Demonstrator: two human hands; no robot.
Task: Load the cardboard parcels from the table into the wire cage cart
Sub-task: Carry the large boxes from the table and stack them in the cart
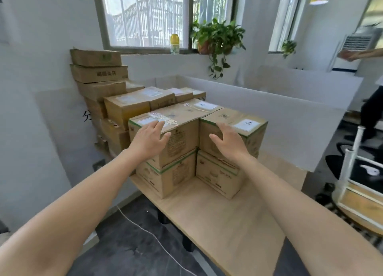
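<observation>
Cardboard parcels stand stacked two high on the wooden table (217, 219). The upper left parcel (182, 143) has tape and a white label on its lid, and the upper right parcel (230, 118) carries a white label too. Below them sit a lower left parcel (172, 176) and a lower right parcel (217, 176). My left hand (149, 139) is spread open at the near top edge of the upper left parcel. My right hand (228, 139), fingers apart, hovers in front of the upper right parcel's near face. The wire cage cart is out of view.
More parcels (128, 107) fill the table's back, and a tall stack (97, 68) leans at the wall. A white partition (290, 114) borders the table's far side. A white frame (350, 165) and a person (371, 114) are at the right. A cable (145, 232) crosses the floor.
</observation>
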